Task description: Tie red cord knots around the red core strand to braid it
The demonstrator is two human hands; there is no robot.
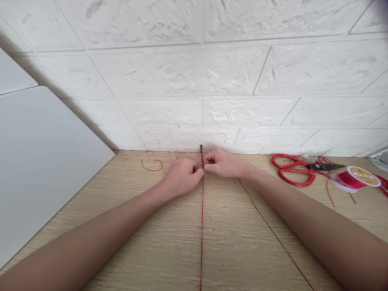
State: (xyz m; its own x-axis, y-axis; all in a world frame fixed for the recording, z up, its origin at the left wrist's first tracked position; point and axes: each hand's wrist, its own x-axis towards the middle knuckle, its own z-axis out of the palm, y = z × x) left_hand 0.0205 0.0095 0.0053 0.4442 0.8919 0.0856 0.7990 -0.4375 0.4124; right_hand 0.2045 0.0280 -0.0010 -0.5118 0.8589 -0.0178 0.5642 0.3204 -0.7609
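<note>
A short knotted red cord (201, 155) hangs from a small dark peg (201, 146) at the foot of the wall. From its lower end a straight red thread (202, 234) runs toward me. My left hand (185, 174) is closed in a pinch at the cord's lower left, with a curled thread end (151, 169) beyond it. On the right, my right hand (222, 162) pinches beside the same spot, its fingertips almost touching the left ones. Another red thread (273, 230) trails from under my right wrist toward the lower right. The strands inside both pinches are hidden.
Red-handled scissors (295, 171) lie at the right on the wooden table (163, 250), beside a spool of red thread (357, 178) and loose thread pieces. A white brick-patterned wall (182, 76) stands behind. A white panel (45, 161) is at the left.
</note>
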